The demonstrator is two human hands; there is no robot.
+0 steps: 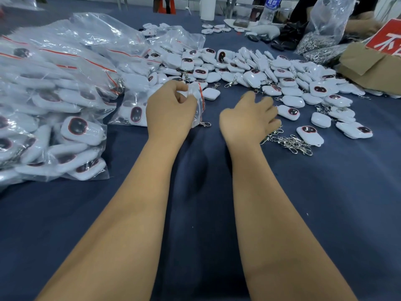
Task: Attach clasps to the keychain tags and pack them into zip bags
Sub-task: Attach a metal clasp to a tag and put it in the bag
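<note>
Legible writing was scarce: a red sign with large white characters (388, 41) was cut off by the right edge above a brown cardboard box (368, 66), and the blue label of a clear plastic water bottle (270, 7) at the far edge was too blurred to read. The left hand (170, 107) pinched a small clear zip bag with a red seal strip (198, 101), its fingers curled round the top; a silver clasp (205, 124) showed just below the bag. The right hand (249, 118) was blurred, fingers spread and holding nothing, over the near edge of a loose pile of silver metal clasps (288, 143). Beyond both hands lay a wide heap of white plastic keychain tags with dark red-rimmed faces (249, 70), some already bearing clasps. Large clear bags of packed tags (54, 94) crowded the left side. The dark blue cloth surface (325, 203) lay bare around the forearms toward the near edge. At far right a clear bag of metal clasps (316, 43) stood.
</note>
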